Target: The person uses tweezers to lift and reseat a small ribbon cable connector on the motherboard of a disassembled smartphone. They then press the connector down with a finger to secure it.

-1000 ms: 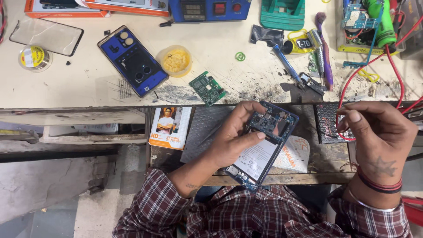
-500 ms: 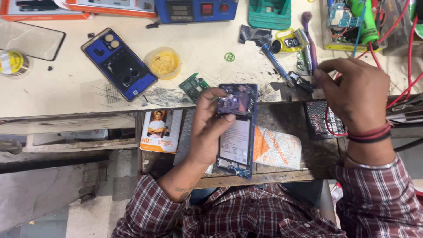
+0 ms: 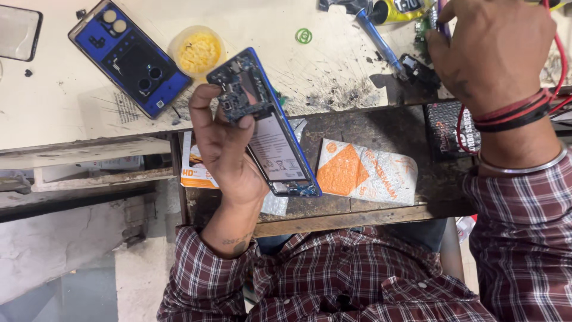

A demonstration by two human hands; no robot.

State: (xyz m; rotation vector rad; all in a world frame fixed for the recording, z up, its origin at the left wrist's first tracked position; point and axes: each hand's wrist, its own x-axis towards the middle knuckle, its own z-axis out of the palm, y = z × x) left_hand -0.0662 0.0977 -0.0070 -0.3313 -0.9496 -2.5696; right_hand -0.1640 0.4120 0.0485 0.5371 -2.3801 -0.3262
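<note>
Over the bench edge: an opened phone (image 3: 271, 134), blue-framed with circuit board and battery exposed, is held tilted above the dark lower shelf (image 3: 381, 128).
Left hand (image 3: 223, 149): fingers clamped round the phone's upper end, thumb on one side, fingertips curled over the board.
Right hand (image 3: 488, 50): reaching up to the bench's far right, back of the hand to the camera; fingers hidden, so their grip cannot be told.
Wrist: red and black bands and a metal bangle.
Beside the right hand: blue-handled tool (image 3: 376, 37), a yellow tube (image 3: 396, 9), red wires (image 3: 560, 53).
Bench top (image 3: 71, 113): blue phone back cover (image 3: 130, 59), just beside it a yellow pot of paste (image 3: 196, 50); small green ring (image 3: 303, 36).
Shelf: orange-and-white packet (image 3: 363, 173) lying right of the phone; a printed card (image 3: 195, 170) partly hidden behind the left hand.
</note>
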